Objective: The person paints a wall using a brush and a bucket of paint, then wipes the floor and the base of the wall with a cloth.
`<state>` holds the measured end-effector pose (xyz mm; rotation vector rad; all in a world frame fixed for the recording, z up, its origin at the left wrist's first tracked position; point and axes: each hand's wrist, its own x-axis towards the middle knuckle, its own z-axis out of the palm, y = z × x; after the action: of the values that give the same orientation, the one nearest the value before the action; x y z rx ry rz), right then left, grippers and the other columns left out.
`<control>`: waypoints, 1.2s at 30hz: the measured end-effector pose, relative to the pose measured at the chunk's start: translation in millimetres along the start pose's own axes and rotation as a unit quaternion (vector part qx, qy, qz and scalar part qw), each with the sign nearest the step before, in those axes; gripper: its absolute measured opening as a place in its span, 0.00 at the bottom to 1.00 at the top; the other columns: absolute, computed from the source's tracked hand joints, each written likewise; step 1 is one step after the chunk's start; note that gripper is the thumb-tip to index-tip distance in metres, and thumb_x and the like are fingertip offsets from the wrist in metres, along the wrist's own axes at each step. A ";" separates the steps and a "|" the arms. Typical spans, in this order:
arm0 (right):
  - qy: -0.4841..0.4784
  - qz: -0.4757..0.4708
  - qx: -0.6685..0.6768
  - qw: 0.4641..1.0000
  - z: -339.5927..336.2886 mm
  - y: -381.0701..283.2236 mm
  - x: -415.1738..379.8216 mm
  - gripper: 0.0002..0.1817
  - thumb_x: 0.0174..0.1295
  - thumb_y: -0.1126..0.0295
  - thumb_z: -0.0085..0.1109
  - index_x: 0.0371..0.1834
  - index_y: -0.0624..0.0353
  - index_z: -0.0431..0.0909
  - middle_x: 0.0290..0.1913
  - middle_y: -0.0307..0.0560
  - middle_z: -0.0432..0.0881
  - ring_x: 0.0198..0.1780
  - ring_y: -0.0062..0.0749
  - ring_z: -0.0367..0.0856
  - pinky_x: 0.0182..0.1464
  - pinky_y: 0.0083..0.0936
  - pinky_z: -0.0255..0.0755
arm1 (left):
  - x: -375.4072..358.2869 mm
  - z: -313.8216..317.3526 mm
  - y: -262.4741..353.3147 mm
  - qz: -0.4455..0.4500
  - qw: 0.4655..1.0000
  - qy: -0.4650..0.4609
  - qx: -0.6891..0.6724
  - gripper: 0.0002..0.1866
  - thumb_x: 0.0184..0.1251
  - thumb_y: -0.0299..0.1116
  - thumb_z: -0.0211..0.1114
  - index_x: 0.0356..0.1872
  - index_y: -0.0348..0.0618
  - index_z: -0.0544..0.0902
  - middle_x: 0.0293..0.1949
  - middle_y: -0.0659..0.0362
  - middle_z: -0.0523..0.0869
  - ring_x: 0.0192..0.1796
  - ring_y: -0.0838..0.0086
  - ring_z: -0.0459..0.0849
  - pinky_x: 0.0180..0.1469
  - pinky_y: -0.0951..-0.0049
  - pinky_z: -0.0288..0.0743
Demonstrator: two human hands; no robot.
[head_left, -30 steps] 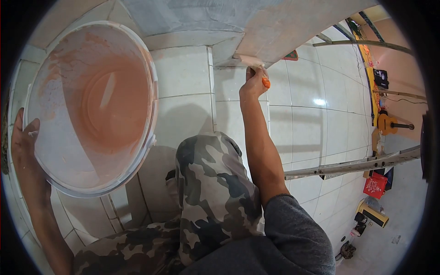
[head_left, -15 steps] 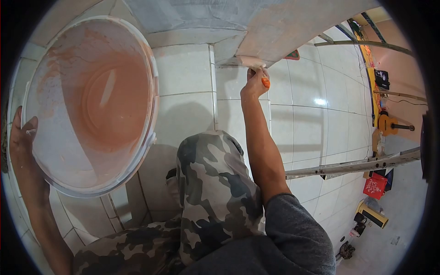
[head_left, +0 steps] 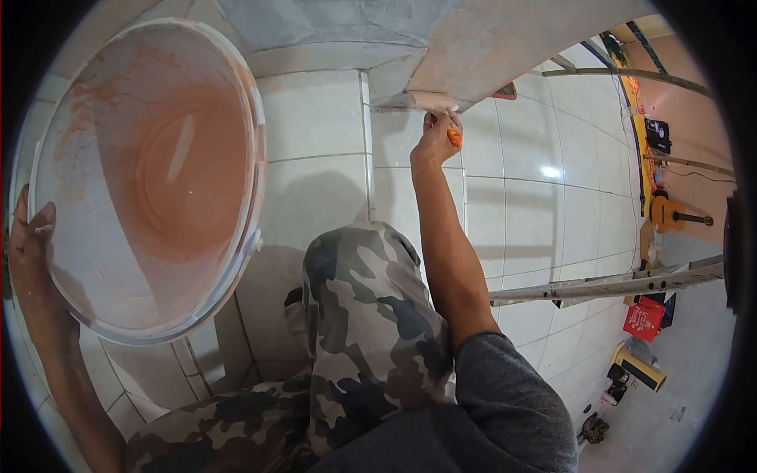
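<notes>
From my end, right hand [head_left: 436,143]: fingers closed round a small roller [head_left: 434,102], with the end of its orange handle [head_left: 454,138] showing below the knuckles. Judgement: light, with a soft sleeve that should give under pressure and a stiff handle. I would keep hold by the handle only; the sleeve looks wet and likely slippery. The roller sits just beyond the fingertips, its sleeve apparently against the low edge of the peach-coated wall [head_left: 512,51].

Left hand [head_left: 30,236]: thumb over the near-left rim of the bucket [head_left: 87,225], fingers outside; I read this as a hold, though part of it is hidden. Bucket: stiff plastic by its look, large and awkward, weight uncertain since I cannot judge the depth of the peach paint [head_left: 201,177] inside. The rim is the sensible place to hold; smears on its right side may be slick.

Placing by the bucket: roller and right hand well to its right, level with its upper half; camouflage trousers [head_left: 359,307] to its lower right; white floor tiles [head_left: 311,189] directly right; metal frame [head_left: 615,288] far right.
</notes>
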<state>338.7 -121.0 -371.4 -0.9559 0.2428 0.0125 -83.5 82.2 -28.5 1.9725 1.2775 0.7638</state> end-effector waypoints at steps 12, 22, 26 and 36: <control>-0.035 0.003 0.004 0.999 -15.5 -39.7 -19.0 0.18 0.67 0.73 0.53 0.58 0.67 0.65 0.53 0.53 0.76 0.53 0.36 0.78 0.58 0.28 0.78 | -0.7 -8.8 -10.7 -0.135 0.985 0.035 -0.105 0.27 0.76 0.46 0.53 0.67 0.37 0.72 0.69 0.47 0.69 0.71 0.63 0.67 0.71 0.69 0.59; 0.002 0.008 0.000 1.000 -10.5 -0.4 -5.4 0.14 0.66 0.75 0.54 0.53 0.67 0.69 0.50 0.53 0.77 0.49 0.33 0.79 0.56 0.26 0.78 | -2.8 1.6 5.0 -0.092 0.993 0.035 -0.067 0.28 0.74 0.46 0.54 0.67 0.38 0.72 0.69 0.48 0.70 0.70 0.62 0.68 0.71 0.68 0.59; -0.008 0.002 0.023 1.000 -1.0 1.8 -3.7 0.13 0.65 0.75 0.54 0.51 0.66 0.71 0.50 0.52 0.76 0.49 0.33 0.78 0.53 0.26 0.77 | 5.9 -14.5 -12.5 -0.129 0.987 0.011 -0.092 0.29 0.73 0.47 0.56 0.68 0.39 0.72 0.69 0.48 0.70 0.71 0.61 0.68 0.72 0.68 0.59; -0.007 -0.016 -0.012 1.000 -16.3 -37.9 -13.9 0.19 0.68 0.72 0.52 0.59 0.69 0.63 0.54 0.55 0.73 0.56 0.36 0.75 0.59 0.28 0.78 | 1.4 -8.2 -10.3 -0.085 0.994 0.063 0.015 0.29 0.70 0.49 0.61 0.67 0.42 0.75 0.69 0.51 0.71 0.73 0.62 0.65 0.74 0.65 0.57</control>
<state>326.3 -154.7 -346.8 -0.9839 0.2144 -0.0073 -94.8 88.4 -31.4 1.8348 1.5185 0.7996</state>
